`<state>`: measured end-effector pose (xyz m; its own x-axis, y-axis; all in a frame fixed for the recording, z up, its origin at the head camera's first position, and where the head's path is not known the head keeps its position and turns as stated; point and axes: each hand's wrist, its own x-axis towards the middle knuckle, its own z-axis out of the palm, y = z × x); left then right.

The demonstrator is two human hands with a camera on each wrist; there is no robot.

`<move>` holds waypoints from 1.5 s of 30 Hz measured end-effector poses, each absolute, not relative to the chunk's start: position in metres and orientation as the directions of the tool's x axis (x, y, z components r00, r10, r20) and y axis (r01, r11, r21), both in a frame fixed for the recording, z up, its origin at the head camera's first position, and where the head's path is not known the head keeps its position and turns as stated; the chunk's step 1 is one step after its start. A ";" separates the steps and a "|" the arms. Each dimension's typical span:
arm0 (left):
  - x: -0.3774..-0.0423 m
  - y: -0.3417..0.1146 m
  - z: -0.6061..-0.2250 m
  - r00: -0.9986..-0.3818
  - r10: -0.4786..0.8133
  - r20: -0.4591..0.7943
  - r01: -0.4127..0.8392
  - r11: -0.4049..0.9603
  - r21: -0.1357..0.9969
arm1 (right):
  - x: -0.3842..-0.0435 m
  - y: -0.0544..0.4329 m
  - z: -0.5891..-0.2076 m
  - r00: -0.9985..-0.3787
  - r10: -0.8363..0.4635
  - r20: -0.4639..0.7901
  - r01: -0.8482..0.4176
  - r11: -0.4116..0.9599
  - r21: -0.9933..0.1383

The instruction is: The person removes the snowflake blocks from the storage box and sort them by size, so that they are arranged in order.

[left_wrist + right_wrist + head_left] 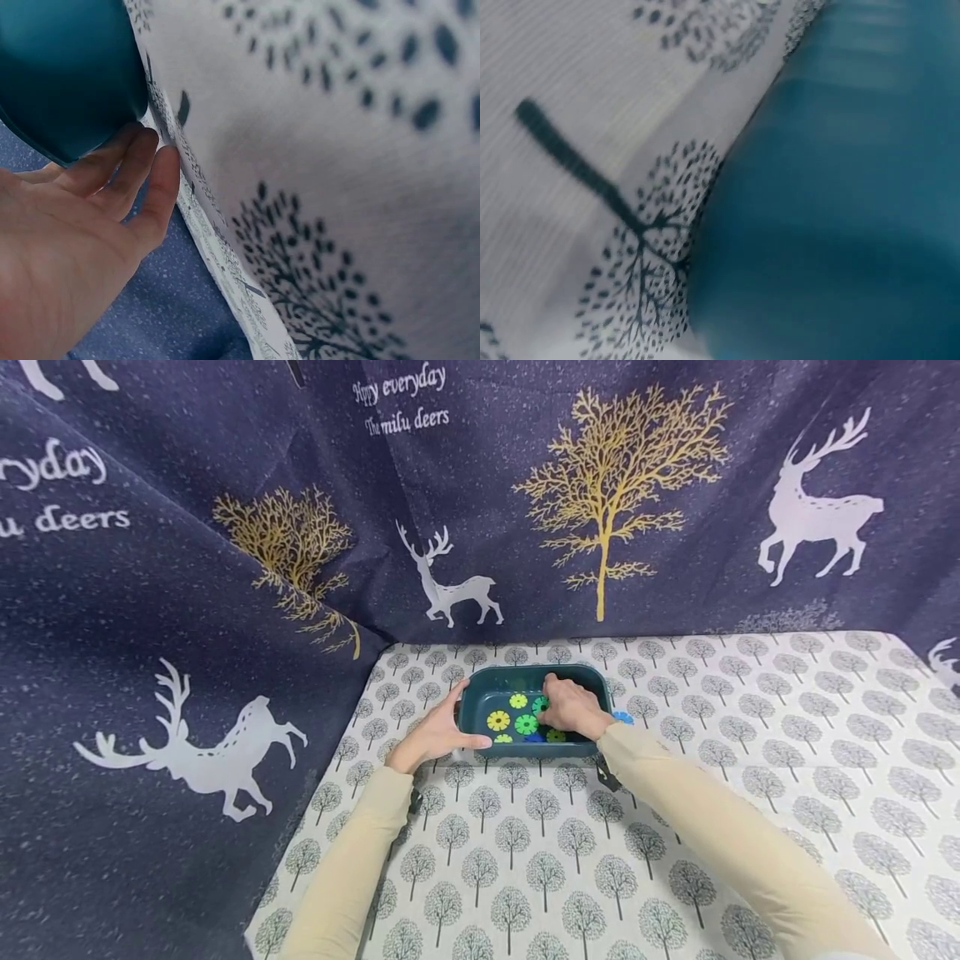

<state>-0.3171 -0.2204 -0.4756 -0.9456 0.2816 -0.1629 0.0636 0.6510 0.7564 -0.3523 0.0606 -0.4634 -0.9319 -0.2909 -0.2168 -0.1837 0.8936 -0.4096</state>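
A dark teal rectangular basin [534,749] sits on the patterned cloth. My left hand [438,735] grips its left end, with the thumb over the front rim and the fingers at the far side. In the left wrist view the fingers [161,187] lie against the basin's teal wall [75,67]. My right hand [573,703] reaches down into the basin at its right half. A green flower-shaped piece [539,704] shows right between its thumb and fingers; I cannot tell whether they pinch it. Nearby lie another green flower [527,724] and a yellow flower [498,720].
Several more flower pieces lie in the basin, including a blue one [534,737]. A light blue flower piece [622,717] is outside, just right of the basin. The white tree-print tablecloth [540,843] spreads around it, and a dark blue deer-print curtain [480,485] stands behind and at left.
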 end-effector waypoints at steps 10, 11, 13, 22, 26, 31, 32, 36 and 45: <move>-0.316 -0.219 -0.472 -0.945 0.276 -0.175 0.057 0.667 0.743 | -0.350 0.069 -0.466 -0.892 -0.422 -0.162 -0.306 0.827 -0.471; -0.316 -0.219 -0.473 -0.945 0.275 -0.175 0.058 0.670 0.740 | -0.351 0.070 -0.466 -0.888 -0.430 -0.163 -0.310 0.822 -0.478; -0.316 -0.219 -0.473 -0.946 0.273 -0.174 0.058 0.671 0.739 | -0.352 0.072 -0.466 -0.881 -0.443 -0.164 -0.322 0.817 -0.478; -0.320 -0.220 -0.479 -0.944 0.285 -0.165 0.066 0.654 0.753 | -0.355 0.076 -0.467 -0.883 -0.435 -0.177 -0.303 0.815 -0.494; -0.320 -0.219 -0.480 -0.944 0.288 -0.159 0.069 0.647 0.760 | -0.354 0.075 -0.465 -0.895 -0.422 -0.148 -0.301 0.813 -0.499; -0.320 -0.220 -0.480 -0.947 0.278 -0.160 0.058 0.642 0.765 | -0.351 0.075 -0.461 -0.908 -0.404 -0.109 -0.293 0.800 -0.524; -0.319 -0.219 -0.480 -0.947 0.276 -0.162 0.056 0.641 0.765 | -0.350 0.076 -0.461 -0.909 -0.403 -0.104 -0.292 0.795 -0.532; -0.317 -0.219 -0.478 -0.947 0.274 -0.165 0.053 0.644 0.763 | -0.345 0.077 -0.458 -0.913 -0.405 -0.055 -0.307 0.769 -0.561; -0.316 -0.217 -0.476 -0.950 0.267 -0.161 0.058 0.657 0.752 | -0.331 0.086 -0.451 -0.924 -0.367 0.104 -0.345 0.688 -0.638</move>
